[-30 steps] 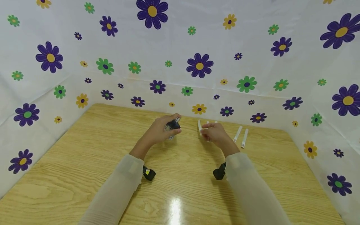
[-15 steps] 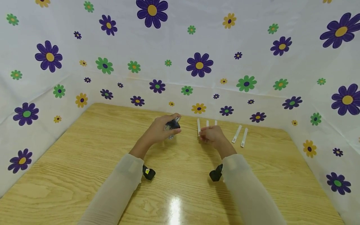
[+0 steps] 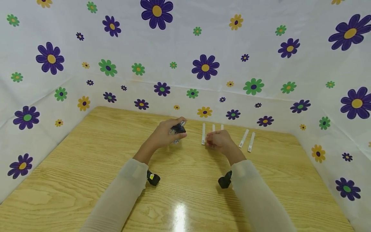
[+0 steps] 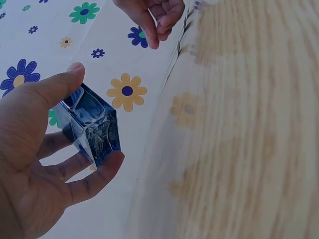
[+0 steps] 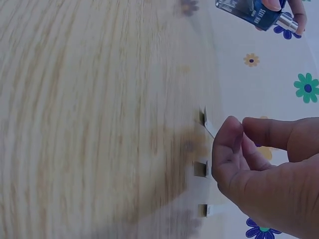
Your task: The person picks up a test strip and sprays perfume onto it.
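My left hand [image 3: 163, 134] grips a dark blue glass bottle [image 3: 178, 129] above the table's back part. In the left wrist view, thumb and fingertips of that hand [image 4: 37, 162] are round the faceted bottle [image 4: 97, 127]; in the right wrist view a silver neck shows on the bottle [image 5: 249, 11]. A white paper strip [image 3: 203, 134] lies flat just left of my right hand [image 3: 221, 141]. That hand [image 5: 269, 174] has loosely bent fingers, thumb and index tips close together, with nothing visible between them. It partly hides two more strips [image 3: 214, 128] [image 3: 222, 127].
Two more white strips, one slanted [image 3: 244, 138] and one beside it [image 3: 251, 142], lie right of my right hand. A white cloth with printed flowers [image 3: 174, 42] stands behind and beside the wooden table [image 3: 179, 180]. Black wrist cameras are below both hands.
The strip that my right fingers held a second ago now lies on the table, and they have come off it slightly to the right. My left hand and bottle have stayed put.
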Demonstrator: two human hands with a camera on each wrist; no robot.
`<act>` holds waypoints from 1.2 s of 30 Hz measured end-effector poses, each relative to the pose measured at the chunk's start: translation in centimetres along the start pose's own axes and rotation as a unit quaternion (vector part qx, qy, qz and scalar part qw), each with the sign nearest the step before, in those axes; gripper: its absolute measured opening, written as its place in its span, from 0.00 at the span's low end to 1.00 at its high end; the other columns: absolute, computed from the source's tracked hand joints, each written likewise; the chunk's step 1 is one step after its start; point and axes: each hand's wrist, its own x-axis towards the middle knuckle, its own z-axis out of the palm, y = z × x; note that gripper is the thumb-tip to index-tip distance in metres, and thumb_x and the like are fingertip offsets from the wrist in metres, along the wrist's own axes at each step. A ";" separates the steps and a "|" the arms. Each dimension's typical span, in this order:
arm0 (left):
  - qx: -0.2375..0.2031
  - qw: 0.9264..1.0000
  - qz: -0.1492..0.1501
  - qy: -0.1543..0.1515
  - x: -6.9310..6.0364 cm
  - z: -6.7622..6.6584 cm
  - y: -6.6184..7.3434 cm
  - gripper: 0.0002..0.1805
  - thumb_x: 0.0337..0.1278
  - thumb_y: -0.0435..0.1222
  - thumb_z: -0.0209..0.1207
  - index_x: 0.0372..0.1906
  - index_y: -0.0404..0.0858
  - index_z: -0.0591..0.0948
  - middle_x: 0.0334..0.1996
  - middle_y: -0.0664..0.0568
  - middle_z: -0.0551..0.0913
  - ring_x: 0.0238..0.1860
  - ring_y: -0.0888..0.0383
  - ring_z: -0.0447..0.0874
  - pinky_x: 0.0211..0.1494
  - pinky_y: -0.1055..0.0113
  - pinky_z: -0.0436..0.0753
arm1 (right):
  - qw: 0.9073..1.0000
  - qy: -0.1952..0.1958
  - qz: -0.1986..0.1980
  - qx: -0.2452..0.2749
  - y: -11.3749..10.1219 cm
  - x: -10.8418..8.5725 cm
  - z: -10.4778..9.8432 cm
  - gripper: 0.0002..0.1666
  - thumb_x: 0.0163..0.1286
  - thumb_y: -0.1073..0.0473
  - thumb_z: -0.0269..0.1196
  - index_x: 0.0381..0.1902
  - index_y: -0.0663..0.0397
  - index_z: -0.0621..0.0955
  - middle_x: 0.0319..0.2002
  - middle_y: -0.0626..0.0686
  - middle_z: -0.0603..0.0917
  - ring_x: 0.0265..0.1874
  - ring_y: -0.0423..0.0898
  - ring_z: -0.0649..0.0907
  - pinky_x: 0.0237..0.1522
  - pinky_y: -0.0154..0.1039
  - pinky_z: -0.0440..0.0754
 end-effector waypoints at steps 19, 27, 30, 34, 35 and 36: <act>-0.009 1.000 -0.005 0.000 -0.1 -0.1 0.2 0.33 0.67 0.52 0.66 0.74 0.56 0.72 0.69 0.46 0.76 0.67 0.43 0.75 0.67 0.45 0.76 | 0.995 -0.005 -0.049 -0.087 -0.3 -1.3 -4.2 0.23 0.79 0.66 0.56 0.65 0.75 0.72 0.55 0.67 0.78 0.43 0.50 0.83 0.50 0.39 0.86; -0.009 1.000 -0.021 -0.001 -0.1 0.0 0.3 0.33 0.66 0.49 0.67 0.74 0.57 0.72 0.70 0.47 0.75 0.69 0.43 0.72 0.69 0.43 0.73 | 0.992 0.002 -0.060 -0.115 0.1 -2.1 -7.3 0.24 0.79 0.65 0.56 0.65 0.75 0.70 0.55 0.68 0.77 0.44 0.49 0.84 0.47 0.36 0.86; -0.007 1.000 -0.018 -0.001 -0.1 0.0 0.3 0.33 0.66 0.50 0.66 0.74 0.57 0.72 0.70 0.47 0.75 0.69 0.43 0.72 0.69 0.43 0.73 | 0.989 0.007 -0.063 -0.134 0.4 -2.6 -8.6 0.23 0.79 0.64 0.56 0.65 0.75 0.70 0.56 0.68 0.77 0.44 0.50 0.83 0.47 0.35 0.86; -0.012 1.000 -0.014 0.000 -0.1 -0.1 0.3 0.32 0.67 0.50 0.66 0.74 0.56 0.72 0.70 0.47 0.75 0.69 0.44 0.72 0.70 0.45 0.73 | 0.985 0.012 -0.063 -0.162 0.7 -3.0 -10.4 0.23 0.80 0.62 0.56 0.65 0.74 0.70 0.57 0.68 0.77 0.43 0.48 0.83 0.47 0.35 0.86; -0.014 1.000 -0.013 0.000 -0.1 -0.1 0.3 0.32 0.67 0.50 0.66 0.74 0.56 0.72 0.70 0.47 0.75 0.70 0.44 0.72 0.69 0.45 0.73 | 0.983 0.013 -0.062 -0.170 0.8 -3.1 -10.8 0.24 0.80 0.62 0.56 0.65 0.74 0.69 0.57 0.68 0.77 0.43 0.48 0.83 0.48 0.36 0.86; -0.018 1.000 -0.012 -0.001 -0.1 -0.1 0.3 0.32 0.67 0.50 0.66 0.74 0.55 0.73 0.70 0.47 0.75 0.70 0.44 0.72 0.69 0.45 0.73 | 0.982 0.012 -0.062 -0.177 1.0 -3.2 -11.3 0.24 0.80 0.61 0.56 0.65 0.74 0.69 0.56 0.68 0.77 0.42 0.48 0.83 0.48 0.37 0.86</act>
